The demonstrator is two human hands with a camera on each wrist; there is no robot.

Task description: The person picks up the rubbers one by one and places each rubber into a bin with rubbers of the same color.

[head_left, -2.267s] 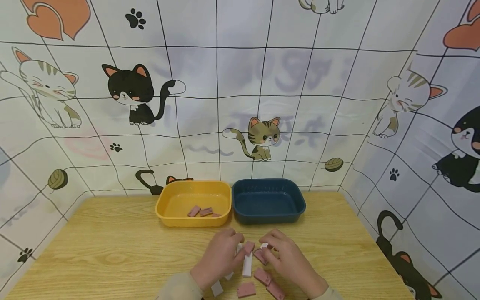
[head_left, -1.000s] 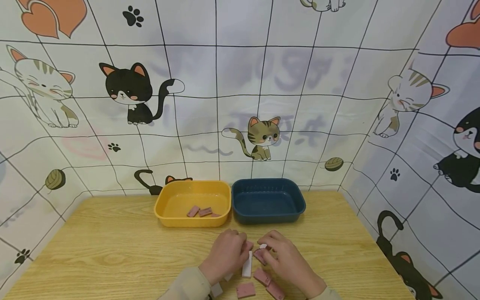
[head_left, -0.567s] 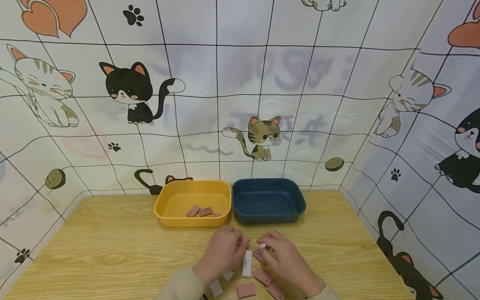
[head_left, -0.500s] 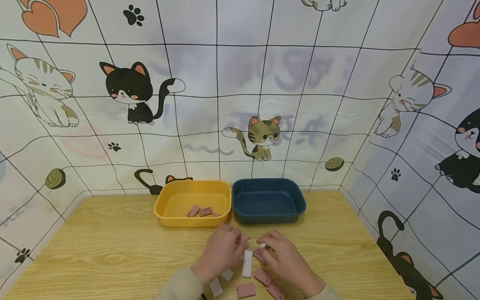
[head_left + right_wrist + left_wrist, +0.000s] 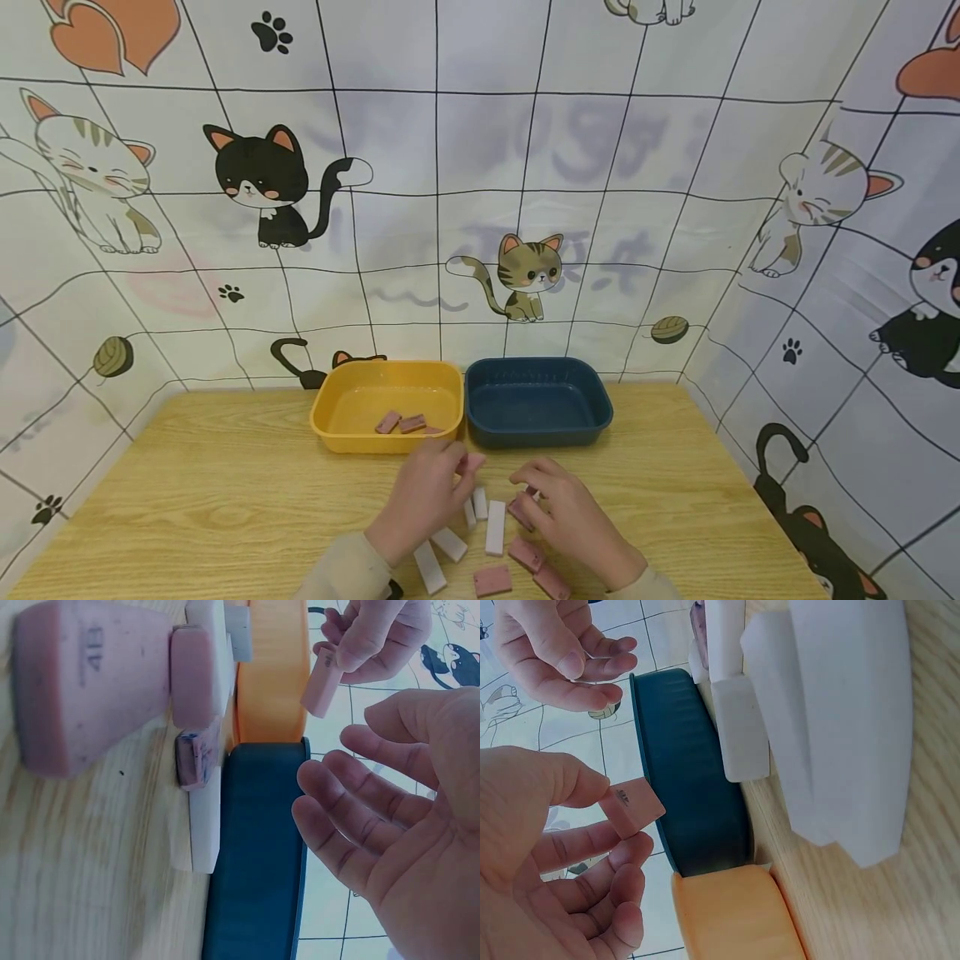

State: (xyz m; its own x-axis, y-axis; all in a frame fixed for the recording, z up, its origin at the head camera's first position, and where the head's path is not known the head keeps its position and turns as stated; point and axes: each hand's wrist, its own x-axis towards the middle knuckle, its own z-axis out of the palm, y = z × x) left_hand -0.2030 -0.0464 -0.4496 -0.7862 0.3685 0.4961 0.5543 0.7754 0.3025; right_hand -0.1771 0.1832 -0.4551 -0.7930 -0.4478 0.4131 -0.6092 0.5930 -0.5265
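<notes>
L hand [image 5: 423, 493] pinches pink eraser [image 5: 634, 808]!
Held by one end, prob. for easy release; yellow tray [image 5: 386, 446] just beyond. R hand [image 5: 572, 515] loosely spread, holds nothing.

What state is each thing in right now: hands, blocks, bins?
Left hand: pinching a raised pink block
Right hand: fingers relaxed, holding nothing
Yellow bin: upright, with small pink blocks inside
Blue bin: upright, beside yellow bin
White blocks: loose on table
Front pink blocks: lying on table, unheld
</notes>
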